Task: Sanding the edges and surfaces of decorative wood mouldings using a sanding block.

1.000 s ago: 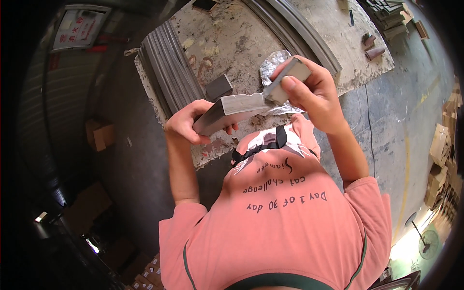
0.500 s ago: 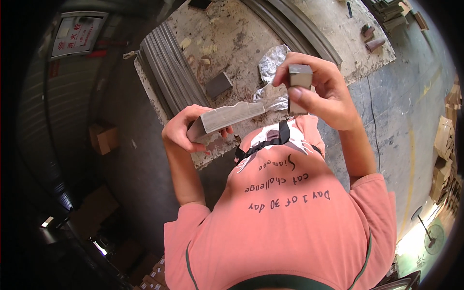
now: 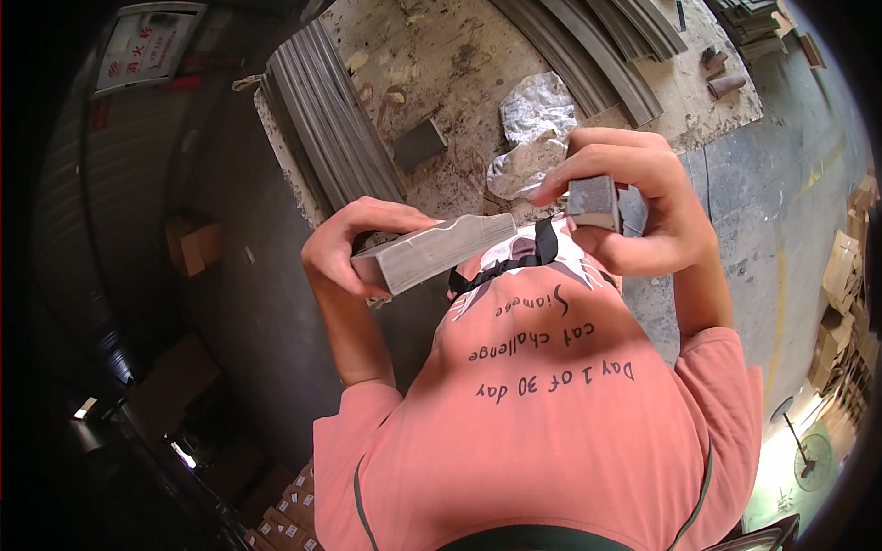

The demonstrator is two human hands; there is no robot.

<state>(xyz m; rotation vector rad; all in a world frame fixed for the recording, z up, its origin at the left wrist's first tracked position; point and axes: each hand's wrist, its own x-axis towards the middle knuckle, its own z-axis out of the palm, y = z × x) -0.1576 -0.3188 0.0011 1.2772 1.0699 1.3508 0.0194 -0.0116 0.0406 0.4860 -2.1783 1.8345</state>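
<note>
So, both hands are busy and up in front of the pink shirt (image 3: 542, 432), on the near side of the table (image 3: 432, 55). Left hand (image 3: 354, 243) has its grip closed around one end of a gray molding piece (image 3: 450, 253), which sits roughly level with its wavy edge facing away from the body. Right hand (image 3: 652, 202) is pinching a small gray block (image 3: 593, 195) between thumb and fingers, with one end of it turned toward the camera. The two pieces are near each other but not touching (there's a visible gap between them).

Behind that, the table is pretty scuffed up. Long gray strips (image 3: 322, 129) lie along its left side, and more strips (image 3: 588, 55) run along the right. Between them there's a dark flat block (image 3: 420, 144) and a crumpled silvery sheet (image 3: 537, 106). Further right, a brown tube (image 3: 726, 86) lies near the edge.
</note>
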